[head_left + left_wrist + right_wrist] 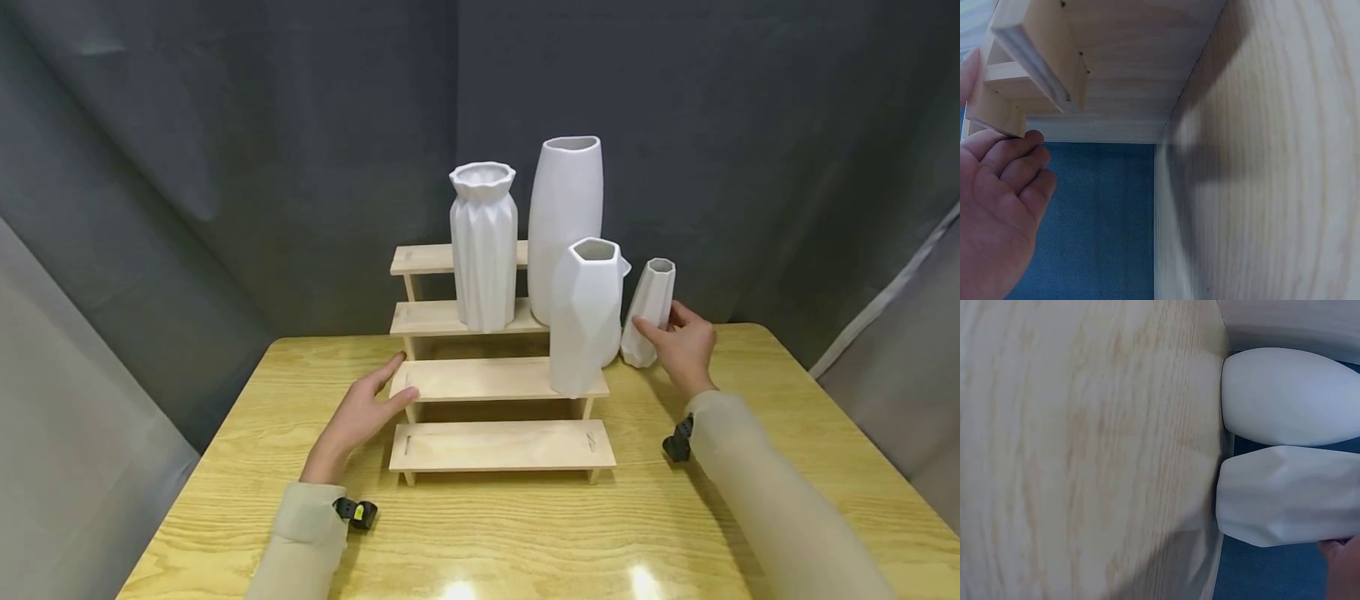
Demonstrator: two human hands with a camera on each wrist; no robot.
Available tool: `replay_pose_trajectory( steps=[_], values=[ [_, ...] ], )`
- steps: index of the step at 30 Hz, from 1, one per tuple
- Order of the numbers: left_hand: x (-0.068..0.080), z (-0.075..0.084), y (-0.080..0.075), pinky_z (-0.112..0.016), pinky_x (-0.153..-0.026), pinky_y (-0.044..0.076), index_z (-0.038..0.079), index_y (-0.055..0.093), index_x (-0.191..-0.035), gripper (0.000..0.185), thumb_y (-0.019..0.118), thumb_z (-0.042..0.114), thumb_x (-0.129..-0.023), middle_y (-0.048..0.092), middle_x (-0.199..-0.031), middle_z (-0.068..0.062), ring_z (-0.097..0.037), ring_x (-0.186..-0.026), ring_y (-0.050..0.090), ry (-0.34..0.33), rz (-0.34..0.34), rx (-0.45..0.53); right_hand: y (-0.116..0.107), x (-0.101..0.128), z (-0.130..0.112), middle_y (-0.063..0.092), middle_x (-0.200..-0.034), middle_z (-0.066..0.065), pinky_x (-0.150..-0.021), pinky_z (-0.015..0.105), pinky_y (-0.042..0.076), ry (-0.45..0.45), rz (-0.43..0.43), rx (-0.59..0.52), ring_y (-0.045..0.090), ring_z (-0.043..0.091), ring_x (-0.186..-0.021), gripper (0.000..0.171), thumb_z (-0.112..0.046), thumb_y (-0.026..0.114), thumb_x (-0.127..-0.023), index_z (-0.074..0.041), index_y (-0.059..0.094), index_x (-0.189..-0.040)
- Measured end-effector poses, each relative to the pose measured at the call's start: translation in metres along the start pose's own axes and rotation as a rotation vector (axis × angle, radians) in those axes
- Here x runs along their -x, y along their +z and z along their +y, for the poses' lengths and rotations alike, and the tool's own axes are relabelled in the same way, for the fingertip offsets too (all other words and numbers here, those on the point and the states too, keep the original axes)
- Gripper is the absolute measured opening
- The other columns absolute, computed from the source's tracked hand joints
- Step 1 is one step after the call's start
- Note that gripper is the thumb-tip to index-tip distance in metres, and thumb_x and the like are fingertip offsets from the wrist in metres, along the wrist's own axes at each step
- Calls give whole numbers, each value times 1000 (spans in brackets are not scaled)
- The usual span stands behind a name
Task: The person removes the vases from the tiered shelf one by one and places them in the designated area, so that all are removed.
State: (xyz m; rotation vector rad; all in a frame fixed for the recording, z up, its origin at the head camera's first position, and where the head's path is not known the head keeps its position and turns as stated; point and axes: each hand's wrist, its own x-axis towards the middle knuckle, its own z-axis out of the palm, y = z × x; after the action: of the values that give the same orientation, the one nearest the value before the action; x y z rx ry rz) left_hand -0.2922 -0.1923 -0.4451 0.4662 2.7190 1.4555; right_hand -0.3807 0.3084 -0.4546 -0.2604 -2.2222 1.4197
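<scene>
A stepped wooden display stand [501, 446] stands on the table. My left hand [358, 421] grips the left end of its second step from the front, thumb on top. In the left wrist view, the fingers [1019, 159] curl at the plank's edge. My right hand [686, 346] holds a small white faceted vase [651, 304] between thumb and fingers, right of the stand. In the right wrist view this faceted vase [1285, 497] lies alongside a smooth white vase [1288, 397], its base right at the tabletop. That smooth vase is mostly hidden in the head view.
A pleated white vase [485, 250] and a tall smooth one [566, 200] stand on the upper part of the stand. A white vase with a five-sided mouth [581, 325] stands at the second step's right end. Dark curtain [337, 167] hangs behind the table [480, 542].
</scene>
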Motion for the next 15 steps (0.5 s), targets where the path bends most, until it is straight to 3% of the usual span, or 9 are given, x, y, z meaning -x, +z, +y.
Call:
replay_pose_trajectory(
  steps=[15],
  values=[
    [-1, -1, 1, -50, -116, 24, 17, 28, -157, 84, 60, 59, -92, 25, -159, 2, -30, -145, 24, 5, 9, -5, 2, -8, 12, 60, -133, 16, -103, 43, 45, -4, 1, 4, 56, 26, -119, 76, -42, 83, -79, -7, 56, -141]
  ],
)
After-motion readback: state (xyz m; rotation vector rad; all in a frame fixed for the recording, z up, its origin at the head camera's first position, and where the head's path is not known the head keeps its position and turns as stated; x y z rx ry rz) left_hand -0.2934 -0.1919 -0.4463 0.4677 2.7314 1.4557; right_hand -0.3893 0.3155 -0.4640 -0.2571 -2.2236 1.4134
